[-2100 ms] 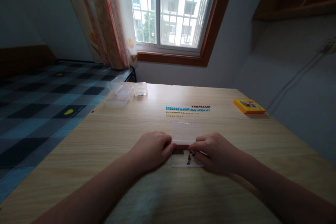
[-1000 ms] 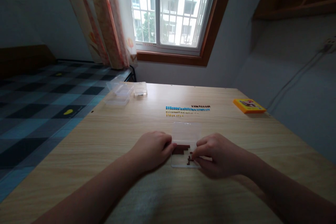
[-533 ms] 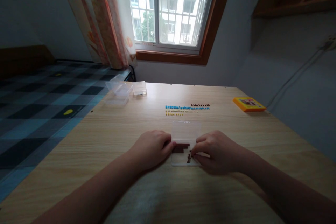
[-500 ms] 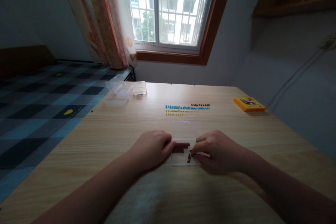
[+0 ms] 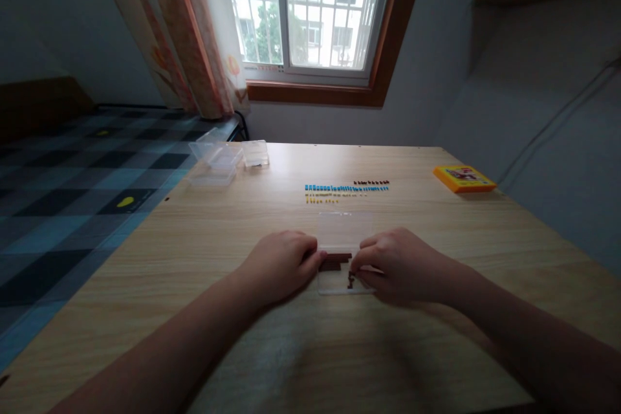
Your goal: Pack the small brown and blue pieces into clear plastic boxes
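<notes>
Head view, the 1 camera supplied. A clear case [image 5: 332,281] lies open on the wood-grain table [image 5: 194,246], at lower centre of the frame, its transparent lid [image 5: 342,229] laid back toward the upper edge. Inside, brown bars [image 5: 337,259] lie side by side across the upper left of the tray; small brown pieces [image 5: 350,280] sit loose toward the right of it.

Left hand [image 5: 286,266]: at the left edge of the case, fingers curled, thumb at the left end of the bars. Whether it is clamped on the case cannot be told. Right hand [image 5: 400,265]: over the right side of the case, thumb and index fingertips close together at the loose pieces. Whether a piece is pinched between them cannot be told; the parts are too small.

Above the lid, near centre frame, small parts stand in 4 rows: dark brown [image 5: 371,182] at upper right, then blue [image 5: 330,188], pale [image 5: 330,194] and yellow [image 5: 315,200] below. The exact count per row is not legible.

Upper left of the table: clear containers [image 5: 216,165], with 1 smaller clear box [image 5: 255,153] just beside them. Right of frame: 1 flat orange-yellow box [image 5: 464,179], picture side up, near the table's right edge.
</notes>
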`<state>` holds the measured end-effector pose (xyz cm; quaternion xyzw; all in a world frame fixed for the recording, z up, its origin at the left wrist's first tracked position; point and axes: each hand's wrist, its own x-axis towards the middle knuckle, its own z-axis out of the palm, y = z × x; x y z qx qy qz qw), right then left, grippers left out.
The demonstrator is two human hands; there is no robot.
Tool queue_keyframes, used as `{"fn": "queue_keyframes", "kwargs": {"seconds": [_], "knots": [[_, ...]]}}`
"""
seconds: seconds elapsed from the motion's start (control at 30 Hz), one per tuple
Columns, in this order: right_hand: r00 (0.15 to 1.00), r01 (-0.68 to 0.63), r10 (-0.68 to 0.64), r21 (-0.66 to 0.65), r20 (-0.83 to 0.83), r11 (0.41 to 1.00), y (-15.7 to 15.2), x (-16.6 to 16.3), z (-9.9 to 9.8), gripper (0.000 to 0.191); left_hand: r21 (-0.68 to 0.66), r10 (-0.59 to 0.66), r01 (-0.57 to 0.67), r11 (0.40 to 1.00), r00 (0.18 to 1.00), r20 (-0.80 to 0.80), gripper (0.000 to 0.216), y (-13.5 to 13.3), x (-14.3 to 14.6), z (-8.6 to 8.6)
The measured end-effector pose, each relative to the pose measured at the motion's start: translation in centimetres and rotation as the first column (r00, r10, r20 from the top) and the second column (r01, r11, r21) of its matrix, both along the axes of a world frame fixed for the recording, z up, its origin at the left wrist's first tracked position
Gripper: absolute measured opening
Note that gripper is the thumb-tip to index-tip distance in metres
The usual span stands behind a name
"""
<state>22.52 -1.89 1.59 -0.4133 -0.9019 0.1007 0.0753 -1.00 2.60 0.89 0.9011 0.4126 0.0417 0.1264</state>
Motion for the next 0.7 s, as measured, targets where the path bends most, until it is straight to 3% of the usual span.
{"fn": "queue_keyframes", "kwargs": {"seconds": [0.7], "knots": [[0.996, 0.047, -0.041, 0.078, -0.084, 0.996, 0.18, 0.23, -0.65, 0.018, 0.011, -0.010, 0.010, 1.000, 1.000, 0.018, 0.036, 0.04, 0.02, -0.04]]}}
